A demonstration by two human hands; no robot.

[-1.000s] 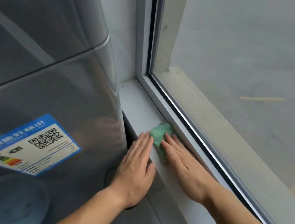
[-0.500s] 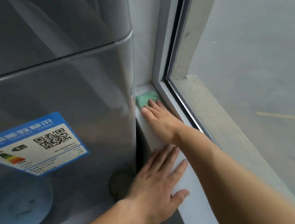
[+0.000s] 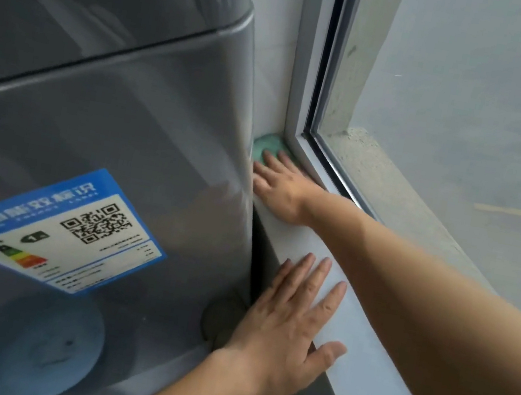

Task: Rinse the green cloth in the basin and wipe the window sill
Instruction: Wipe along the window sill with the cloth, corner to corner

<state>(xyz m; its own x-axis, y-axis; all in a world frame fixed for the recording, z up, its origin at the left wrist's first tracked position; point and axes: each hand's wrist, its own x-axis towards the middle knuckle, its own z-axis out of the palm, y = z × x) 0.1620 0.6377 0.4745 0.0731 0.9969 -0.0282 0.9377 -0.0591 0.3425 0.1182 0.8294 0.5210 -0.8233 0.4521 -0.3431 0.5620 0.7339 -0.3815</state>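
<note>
The green cloth (image 3: pixel 266 145) lies in the far corner of the white window sill (image 3: pixel 358 364), wedged between the fridge side and the window frame. My right hand (image 3: pixel 280 185) is stretched out flat with its fingertips pressing on the cloth, most of which shows beyond the fingers. My left hand (image 3: pixel 289 331) rests flat and spread on the near edge of the sill, holding nothing. No basin is in view.
A tall grey fridge (image 3: pixel 106 135) with a blue energy label (image 3: pixel 55 227) stands tight against the sill on the left. The window frame (image 3: pixel 307 83) and glass run along the right, with a rough concrete ledge (image 3: pixel 392 192) outside.
My right hand has pushed the cloth along the sill away from me into the far corner. My left hand has moved from beside the cloth to rest flat nearer to me.
</note>
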